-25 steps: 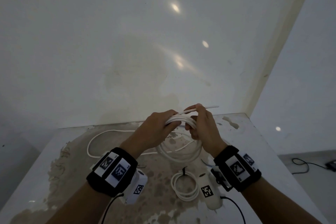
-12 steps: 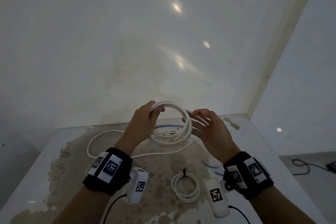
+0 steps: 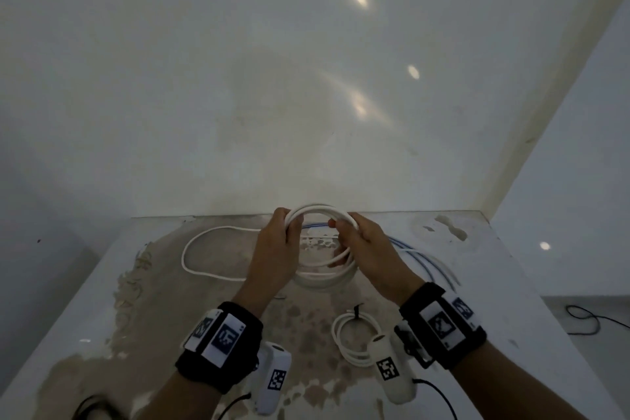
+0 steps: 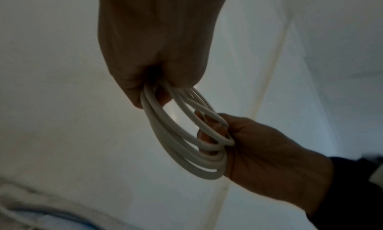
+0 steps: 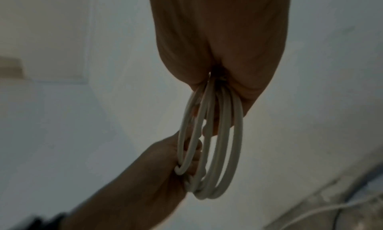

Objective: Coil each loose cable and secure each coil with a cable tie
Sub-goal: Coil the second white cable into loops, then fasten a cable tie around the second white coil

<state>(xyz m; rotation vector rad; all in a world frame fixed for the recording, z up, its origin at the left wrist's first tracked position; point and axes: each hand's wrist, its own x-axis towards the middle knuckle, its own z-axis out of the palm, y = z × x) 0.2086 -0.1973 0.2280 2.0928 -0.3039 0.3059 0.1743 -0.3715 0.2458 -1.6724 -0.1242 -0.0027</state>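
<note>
A white cable coil [image 3: 320, 210] of several loops is held above the table between both hands. My left hand [image 3: 278, 242] grips its left side, fingers curled round the loops [image 4: 165, 122]. My right hand [image 3: 361, 242] grips its right side [image 5: 215, 135]. A loose tail of the same white cable [image 3: 204, 249] trails in a wide loop on the table to the left. A finished small white coil [image 3: 354, 337] with a black tie [image 3: 357, 310] lies near my right wrist. Blue cables [image 3: 426, 259] lie right of my right hand.
The worn, stained table [image 3: 153, 317] ends at a wall behind and drops off on the right [image 3: 531, 300]. A black cable [image 3: 586, 317] lies on the floor at the right. Wrist cameras [image 3: 272, 375] hang below both wrists.
My right hand, open beside the coil half a second ago, has closed on its right side. The coil now stands more upright between both hands.
</note>
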